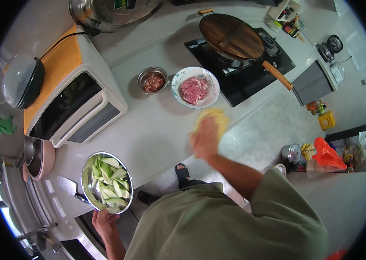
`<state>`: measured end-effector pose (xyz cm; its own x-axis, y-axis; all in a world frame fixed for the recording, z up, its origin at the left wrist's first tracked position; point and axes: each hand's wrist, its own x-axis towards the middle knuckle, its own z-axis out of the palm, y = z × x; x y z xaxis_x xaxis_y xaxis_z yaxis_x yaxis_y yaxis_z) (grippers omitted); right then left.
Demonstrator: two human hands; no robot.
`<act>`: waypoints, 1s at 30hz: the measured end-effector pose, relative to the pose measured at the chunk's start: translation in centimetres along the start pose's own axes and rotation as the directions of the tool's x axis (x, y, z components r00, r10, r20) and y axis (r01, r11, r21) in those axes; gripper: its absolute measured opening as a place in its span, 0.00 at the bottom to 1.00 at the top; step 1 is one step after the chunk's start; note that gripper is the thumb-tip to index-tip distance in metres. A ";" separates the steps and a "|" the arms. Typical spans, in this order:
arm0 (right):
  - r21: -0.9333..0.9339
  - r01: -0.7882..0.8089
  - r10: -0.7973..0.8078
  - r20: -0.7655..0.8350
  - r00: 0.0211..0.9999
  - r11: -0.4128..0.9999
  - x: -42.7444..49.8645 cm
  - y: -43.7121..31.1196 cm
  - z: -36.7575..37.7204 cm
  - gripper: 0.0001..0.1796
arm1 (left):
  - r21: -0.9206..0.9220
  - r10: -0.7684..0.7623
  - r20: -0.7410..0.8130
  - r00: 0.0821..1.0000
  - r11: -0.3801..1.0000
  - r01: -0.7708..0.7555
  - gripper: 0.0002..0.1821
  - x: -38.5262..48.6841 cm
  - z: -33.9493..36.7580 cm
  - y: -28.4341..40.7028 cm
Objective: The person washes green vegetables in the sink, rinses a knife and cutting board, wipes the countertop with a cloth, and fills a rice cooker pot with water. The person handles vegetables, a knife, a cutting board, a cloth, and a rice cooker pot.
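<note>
My left hand (105,224) grips the near rim of a stainless steel bowl (83,185), held at the counter's front edge. Cut pale green vegetable pieces (111,182) fill it. My right hand (206,138), blurred, lies over a yellow cloth (223,121) at the front edge of the grey countertop (157,130). Just beyond the cloth stands a white patterned bowl (176,85) of sliced raw meat (194,91). To its left is a small steel bowl (140,78) with minced meat (153,84). A cleaver (67,184) lies left of the vegetable bowl, its handle partly hidden.
A wok with a wooden lid (231,35) sits on the black gas hob (239,92), its wooden handle (277,75) jutting past the counter edge. A white countertop oven (118,97) stands at left, near a pink basin (49,159). A pot (291,152) and bags are at right.
</note>
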<state>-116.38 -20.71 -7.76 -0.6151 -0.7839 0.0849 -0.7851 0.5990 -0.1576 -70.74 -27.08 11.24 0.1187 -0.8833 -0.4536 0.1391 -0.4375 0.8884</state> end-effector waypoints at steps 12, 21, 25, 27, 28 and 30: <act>0.139 0.313 -0.314 -0.011 0.949 0.940 3.8 12.1 -5.0 0.38 | -0.014 0.058 0.141 0.988 0.998 -0.057 0.14 1.5 1.6 1.3; 0.267 0.730 -0.753 -0.024 0.658 0.630 2.0 7.5 -3.5 0.38 | -0.054 0.030 0.110 0.993 0.998 -0.024 0.12 1.7 2.0 -0.2; 0.069 0.152 -0.131 -0.238 0.962 0.986 2.2 9.0 -2.4 0.40 | -0.025 0.032 0.146 0.989 0.999 -0.028 0.12 1.5 2.3 0.3; 0.047 0.012 -0.002 -0.204 0.979 0.999 -0.9 3.6 0.0 0.40 | -0.018 0.028 0.168 0.985 1.000 -0.026 0.12 1.6 1.9 -0.1; 0.227 0.168 -0.150 -0.096 0.984 0.959 -2.4 1.0 -1.3 0.39 | -0.022 0.029 0.173 0.985 0.999 -0.026 0.12 1.7 1.7 -0.4; 0.267 0.478 -0.494 -0.007 0.869 0.837 -2.8 0.9 -3.4 0.40 | -0.043 0.019 0.178 0.984 0.999 -0.011 0.12 1.9 2.2 -0.7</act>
<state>-115.65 -17.39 -4.75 -0.1470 -0.9764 0.1585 -0.9316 0.0829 -0.3538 -72.76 -28.83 9.93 -0.0559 -0.9073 -0.4168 0.1798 -0.4198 0.8896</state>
